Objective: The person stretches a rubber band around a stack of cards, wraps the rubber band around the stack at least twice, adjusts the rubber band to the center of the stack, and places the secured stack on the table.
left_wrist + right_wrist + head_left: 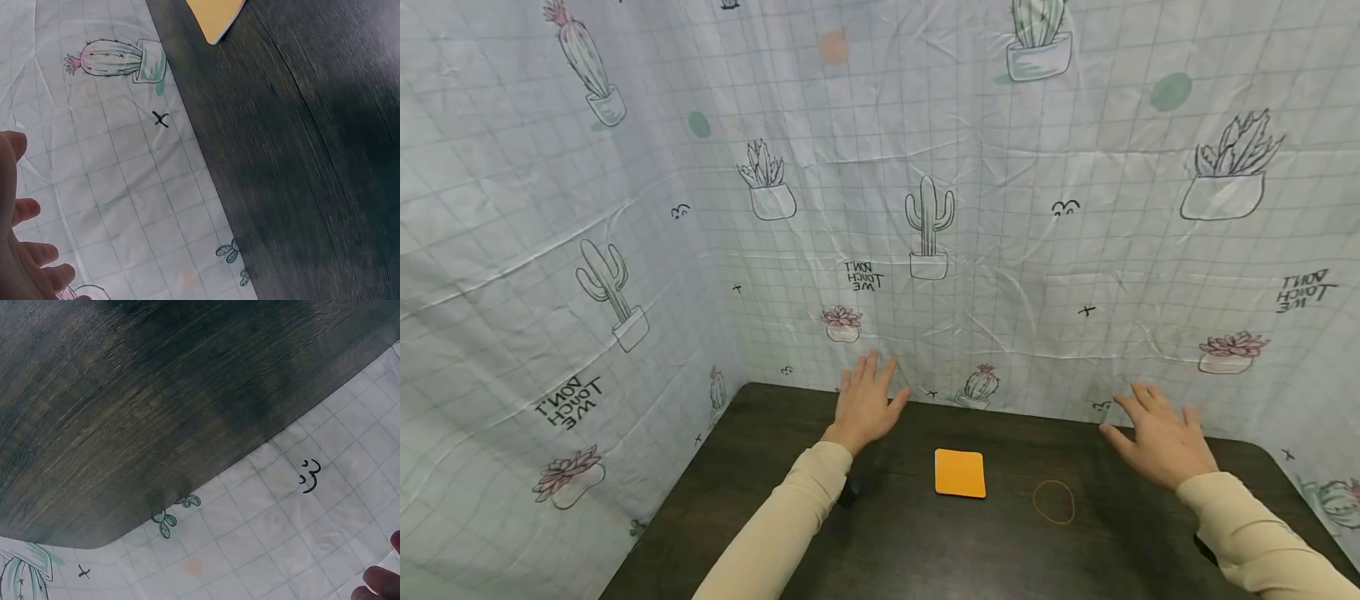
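An orange-yellow square (959, 473) with rounded corners lies flat on the dark table between the two arms. To its right, a thin rubber-band-like loop (1054, 502) rests on the wood. My left hand (867, 403) is raised over the table's far edge with fingers spread, holding nothing. On the other side, my right hand (1163, 435) hovers over the far right part of the table, fingers apart and also holding nothing. One corner of the orange-yellow square (219, 15) shows at the top of the left wrist view.
The dark wooden table (910, 550) has rounded far corners. A white gridded curtain (1000, 317) printed with potted cacti hangs behind it and along both sides, close to its edges. Dark bands sit at both wrists, partly hidden by light sleeves (782, 525).
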`<state>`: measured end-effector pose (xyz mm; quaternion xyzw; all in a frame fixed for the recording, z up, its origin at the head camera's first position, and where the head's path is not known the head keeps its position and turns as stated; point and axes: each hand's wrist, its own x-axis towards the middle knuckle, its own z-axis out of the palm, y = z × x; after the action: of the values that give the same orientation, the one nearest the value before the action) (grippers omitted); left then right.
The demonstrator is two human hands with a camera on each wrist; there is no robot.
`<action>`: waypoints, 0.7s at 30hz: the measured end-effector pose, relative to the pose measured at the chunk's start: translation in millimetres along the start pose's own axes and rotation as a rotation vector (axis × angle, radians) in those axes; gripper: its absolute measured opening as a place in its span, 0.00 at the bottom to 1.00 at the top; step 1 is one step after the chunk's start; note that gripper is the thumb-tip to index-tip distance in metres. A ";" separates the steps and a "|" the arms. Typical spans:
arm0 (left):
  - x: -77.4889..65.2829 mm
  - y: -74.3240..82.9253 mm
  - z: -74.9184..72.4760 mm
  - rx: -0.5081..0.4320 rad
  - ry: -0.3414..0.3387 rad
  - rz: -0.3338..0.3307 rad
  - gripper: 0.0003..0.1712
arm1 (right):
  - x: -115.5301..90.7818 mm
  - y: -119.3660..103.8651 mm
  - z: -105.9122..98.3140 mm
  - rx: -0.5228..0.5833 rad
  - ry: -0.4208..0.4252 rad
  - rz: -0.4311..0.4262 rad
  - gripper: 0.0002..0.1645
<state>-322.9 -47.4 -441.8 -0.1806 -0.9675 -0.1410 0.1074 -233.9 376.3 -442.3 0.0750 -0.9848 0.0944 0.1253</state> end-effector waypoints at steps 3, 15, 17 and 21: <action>-0.3 3.9 0.1 -0.028 0.007 0.000 0.37 | -0.8 -1.1 0.1 -0.002 0.028 -0.005 0.40; -5.5 15.9 4.8 -0.224 -0.006 -0.060 0.40 | -4.9 -3.8 4.0 0.047 0.065 -0.009 0.38; -6.5 17.4 5.3 -0.245 -0.001 -0.065 0.40 | -5.8 -3.9 3.8 0.060 0.069 -0.006 0.38; -8.6 20.9 6.1 -0.281 0.007 -0.077 0.40 | -7.1 -5.5 4.7 0.081 0.095 -0.006 0.36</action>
<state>-308.1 -29.5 -444.9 -0.1561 -0.9440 -0.2796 0.0789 -227.3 370.9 -447.7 0.0786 -0.9728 0.1372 0.1693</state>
